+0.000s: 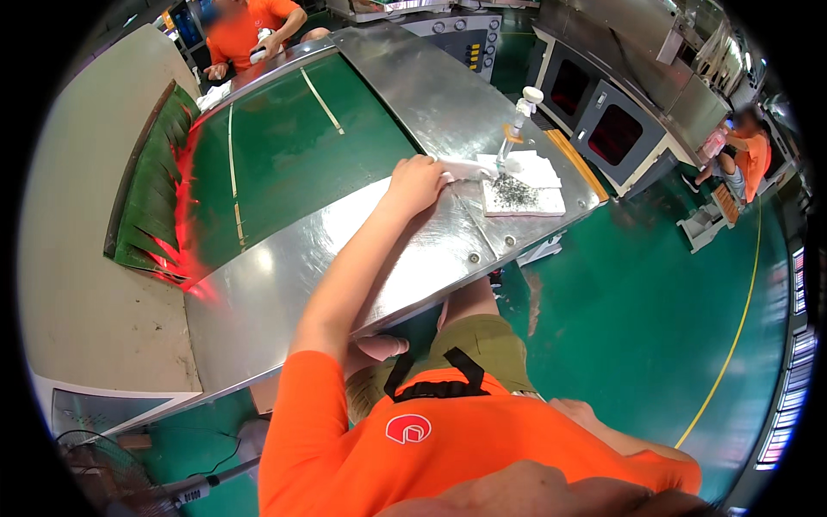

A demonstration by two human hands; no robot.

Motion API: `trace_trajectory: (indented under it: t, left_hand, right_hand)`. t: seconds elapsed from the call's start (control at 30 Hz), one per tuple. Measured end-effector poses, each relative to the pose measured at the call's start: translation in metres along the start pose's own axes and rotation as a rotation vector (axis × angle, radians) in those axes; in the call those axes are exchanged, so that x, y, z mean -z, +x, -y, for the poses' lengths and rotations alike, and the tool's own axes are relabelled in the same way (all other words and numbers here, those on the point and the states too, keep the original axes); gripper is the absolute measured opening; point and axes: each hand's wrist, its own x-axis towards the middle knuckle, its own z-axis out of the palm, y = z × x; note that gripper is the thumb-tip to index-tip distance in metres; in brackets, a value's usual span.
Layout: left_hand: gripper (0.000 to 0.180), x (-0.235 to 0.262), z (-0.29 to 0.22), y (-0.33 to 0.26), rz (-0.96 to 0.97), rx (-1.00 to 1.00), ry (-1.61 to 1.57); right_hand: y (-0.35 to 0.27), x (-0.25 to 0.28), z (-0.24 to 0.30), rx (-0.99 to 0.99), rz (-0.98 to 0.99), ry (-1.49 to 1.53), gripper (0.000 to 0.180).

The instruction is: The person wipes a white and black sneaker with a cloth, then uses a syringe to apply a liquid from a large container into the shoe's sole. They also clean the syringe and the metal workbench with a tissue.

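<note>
My left arm stretches over the metal table (319, 258), and my left hand (418, 183) rests near its edge beside the belt opening. Its fingers are closed on one end of a white cloth (465, 170). The cloth's other end reaches a folded white pad (543, 203) sprinkled with dark specks. A slim clear bottle with a white round top (527, 102) stands upright at the pad's far side. Part of my right arm (594, 424) shows low at the right by my hip; I cannot see my right hand.
A green conveyor belt (284, 155) runs through the table, with red light by a slit green curtain (151, 194) at left. Across it sits a person in orange (245, 39) holding a white bottle. Grey machine cabinets (603, 121) and another seated person (749, 155) are at right.
</note>
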Motion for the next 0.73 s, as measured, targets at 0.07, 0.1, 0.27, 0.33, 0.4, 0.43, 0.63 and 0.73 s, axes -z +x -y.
trace_trajectory:
  t: [0.07,0.1,0.27,0.33,0.4,0.43,0.63,0.73]
  left_hand:
    - [0.019,0.025,-0.005,-0.013,-0.009,-0.013,-0.035]
    - [0.02,0.033,-0.008,-0.02,-0.01,-0.006,-0.084]
    - [0.029,0.05,-0.034,-0.036,0.075,0.235,-0.5]
    - [0.03,0.06,-0.041,-0.031,0.207,0.527,-0.811]
    - [0.028,0.067,-0.03,-0.034,0.162,0.613,-0.978]
    - [0.028,0.07,-0.024,-0.037,0.133,0.66,-1.057]
    - [0.037,0.045,-0.011,-0.016,0.065,0.578,-0.719]
    - [0.046,0.047,-0.021,-0.008,0.019,0.302,-0.33]
  right_hand:
    - [-0.003,0.02,0.007,-0.037,0.068,-0.019,0.011]
    - [-0.002,0.025,0.009,-0.064,0.107,-0.029,0.011]
    - [0.028,-0.014,0.0,-0.185,0.101,0.079,0.022]
    - [0.042,-0.003,-0.004,-0.217,0.148,0.217,0.028]
    - [0.054,0.039,-0.008,-0.256,0.262,0.344,0.033]
    - [0.058,0.05,-0.014,-0.246,0.293,0.351,0.032]
    - [0.049,0.135,-0.054,-0.55,0.07,0.682,0.024]
    - [0.05,0.128,-0.077,-0.539,-0.526,1.389,0.038]
